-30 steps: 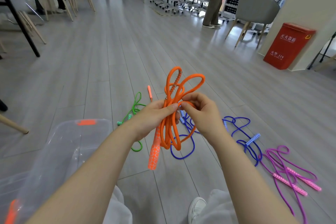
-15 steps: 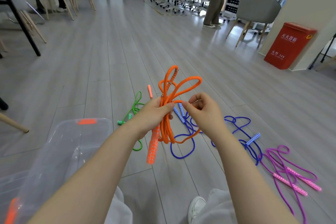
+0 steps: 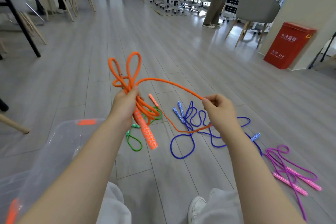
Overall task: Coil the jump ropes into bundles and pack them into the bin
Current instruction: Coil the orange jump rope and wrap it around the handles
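Note:
My left hand [image 3: 125, 107] grips a bunch of loops of the orange jump rope [image 3: 133, 71], with one orange patterned handle [image 3: 147, 132] hanging below it. My right hand [image 3: 220, 109] pinches a single strand of the same rope, stretched out to the right. The rope's tail runs down to its other handle [image 3: 153, 99] on the floor. A green rope [image 3: 133, 140], a blue rope [image 3: 192, 125] and a purple rope [image 3: 289, 167] with pink handles lie loose on the floor. The clear plastic bin [image 3: 60, 143] with orange latches stands at lower left.
Grey plank floor all around. My legs and a white shoe [image 3: 196, 207] are at the bottom. A red box [image 3: 289, 45] stands by a pillar at right. Chairs, a table leg at left, and a standing person [image 3: 216, 0] are farther back.
My right hand has pulled one orange strand out of the bundle and away to the right. My left hand has lifted the loops and shifted left.

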